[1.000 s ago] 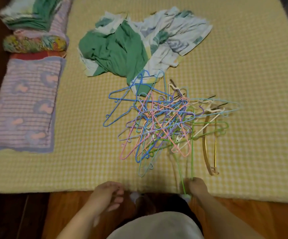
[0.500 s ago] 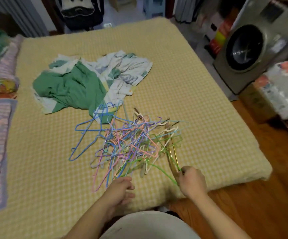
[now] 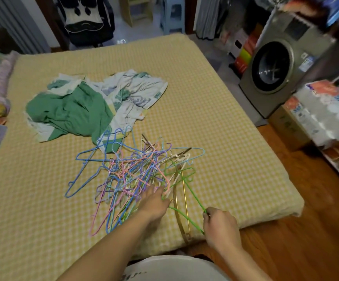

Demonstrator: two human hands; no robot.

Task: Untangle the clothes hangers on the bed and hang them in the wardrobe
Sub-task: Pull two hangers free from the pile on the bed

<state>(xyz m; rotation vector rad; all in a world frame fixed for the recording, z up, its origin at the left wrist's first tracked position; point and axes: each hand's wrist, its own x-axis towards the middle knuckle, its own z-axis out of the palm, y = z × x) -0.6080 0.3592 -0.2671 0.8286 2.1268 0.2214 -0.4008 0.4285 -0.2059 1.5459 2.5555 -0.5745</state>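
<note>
Yellow checked bed (image 3: 215, 110), head view, serves as the landmark. Tangled hangers (image 3: 128, 175) of blue, pink, purple and green wire lie on the bed toward its near edge, just below a crumpled green-and-white cloth (image 3: 83, 110) spread mid-bed. Left hand (image 3: 154, 201) rests on the near side of the tangle, fingers extended into the wires. Right hand (image 3: 221, 226), at the bed's near edge, pinches a green hanger (image 3: 193, 196) that leads back into the pile, beside a gold hanger (image 3: 179, 220). Beyond the bed's right side stands a washing machine (image 3: 276, 67).
</note>
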